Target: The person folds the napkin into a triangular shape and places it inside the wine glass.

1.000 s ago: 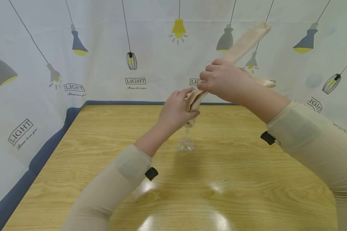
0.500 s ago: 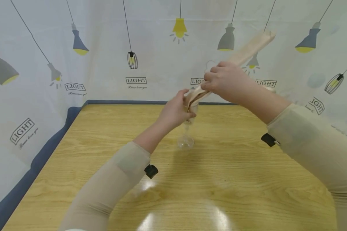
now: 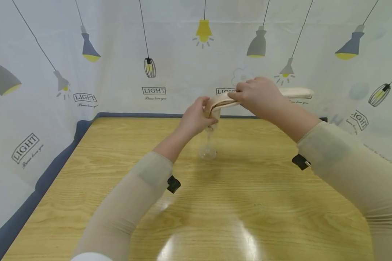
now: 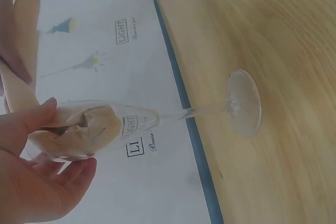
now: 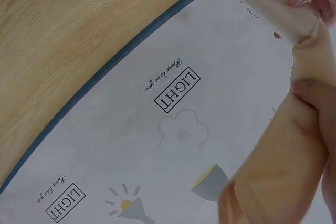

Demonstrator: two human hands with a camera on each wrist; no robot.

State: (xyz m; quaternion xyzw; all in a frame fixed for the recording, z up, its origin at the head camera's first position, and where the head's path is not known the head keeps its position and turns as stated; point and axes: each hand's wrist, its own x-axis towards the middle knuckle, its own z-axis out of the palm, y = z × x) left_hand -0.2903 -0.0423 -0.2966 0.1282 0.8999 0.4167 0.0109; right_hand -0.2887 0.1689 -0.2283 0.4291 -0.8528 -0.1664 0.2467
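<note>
A beige folded cloth napkin (image 3: 295,93) has one end inside the bowl of a clear stemmed glass (image 3: 207,152). My left hand (image 3: 196,116) grips the glass around its bowl near the rim, thumb on one side and fingers on the other. Bunched folds of the napkin (image 4: 100,129) show through the glass in the left wrist view. My right hand (image 3: 261,96) holds the napkin just outside the rim, and its loose length sticks out to the right past that hand. Whether the glass's foot (image 4: 244,103) touches the table, I cannot tell.
Beneath the hands lies a glossy wood-grain table (image 3: 189,217). A white backdrop (image 3: 176,47) printed with lamps stands behind it and along its left side, with a blue border (image 3: 143,115) at the table's far edge. Dark wrist devices (image 3: 174,184) sit on both sleeves.
The napkin's free length has swung down from a steep upward slant to nearly level. My right hand has moved slightly right and down. The glass's foot appears higher in the head view.
</note>
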